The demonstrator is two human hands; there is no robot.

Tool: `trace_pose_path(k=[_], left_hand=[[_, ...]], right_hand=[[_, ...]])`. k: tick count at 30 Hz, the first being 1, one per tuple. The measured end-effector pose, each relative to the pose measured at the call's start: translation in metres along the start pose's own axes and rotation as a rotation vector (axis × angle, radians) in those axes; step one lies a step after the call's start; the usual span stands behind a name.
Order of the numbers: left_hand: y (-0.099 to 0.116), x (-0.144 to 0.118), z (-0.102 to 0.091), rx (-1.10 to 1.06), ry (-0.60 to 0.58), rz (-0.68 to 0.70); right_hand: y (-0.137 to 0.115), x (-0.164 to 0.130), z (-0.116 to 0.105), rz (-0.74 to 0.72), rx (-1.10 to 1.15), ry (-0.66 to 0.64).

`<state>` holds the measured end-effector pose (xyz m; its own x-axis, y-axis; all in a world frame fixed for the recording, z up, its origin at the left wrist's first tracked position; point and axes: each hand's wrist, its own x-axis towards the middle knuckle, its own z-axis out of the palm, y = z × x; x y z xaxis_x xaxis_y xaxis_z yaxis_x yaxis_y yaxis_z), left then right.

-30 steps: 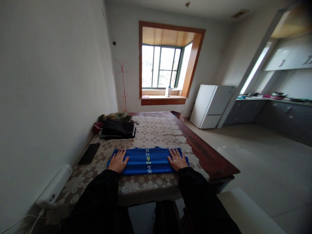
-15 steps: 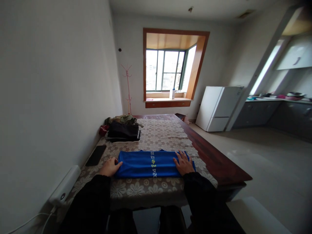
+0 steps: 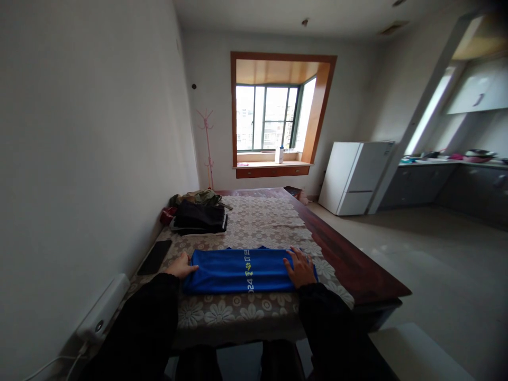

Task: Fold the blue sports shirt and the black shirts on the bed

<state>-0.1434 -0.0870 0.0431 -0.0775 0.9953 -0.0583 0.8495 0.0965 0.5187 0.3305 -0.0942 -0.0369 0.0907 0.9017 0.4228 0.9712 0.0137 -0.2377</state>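
A folded blue T-shirt (image 3: 222,271) with white and yellow lettering lies in a long flat strip across the near part of the table. My left hand (image 3: 182,265) is at its left end, thumb over the edge and the other fingers partly hidden, pinching the cloth. On the right end rests my right hand (image 3: 300,268), fingers spread and flat on the fabric. Beneath the shirt is a floral lace tablecloth (image 3: 270,217).
Folded dark clothes (image 3: 200,218) are piled at the table's back left by the wall. A black phone (image 3: 155,257) lies left of my left hand. A white power strip (image 3: 103,307) with a cable sits at the left edge. The bare wooden table edge (image 3: 357,259) runs along the right.
The shirt's lower left corner has shifted slightly left along with my left hand. My right hand stays on the right end, its fingers a little more raised. The view has tilted slightly.
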Motion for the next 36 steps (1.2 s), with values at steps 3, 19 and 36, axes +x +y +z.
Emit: trace_pose_path(k=[3, 19, 36], left_hand=[[0.003, -0.002, 0.004, 0.045, 0.025, -0.004], [-0.006, -0.004, 0.016, -0.203, -0.025, 0.147], [-0.065, -0.068, -0.010, -0.224, 0.212, 0.028]], right_hand=[[0.000, -0.001, 0.000, -0.022, 0.010, 0.047], [-0.013, -0.023, -0.033, -0.216, 0.199, 0.282], [-0.088, -0.047, -0.019, -0.236, 0.008, -0.137]])
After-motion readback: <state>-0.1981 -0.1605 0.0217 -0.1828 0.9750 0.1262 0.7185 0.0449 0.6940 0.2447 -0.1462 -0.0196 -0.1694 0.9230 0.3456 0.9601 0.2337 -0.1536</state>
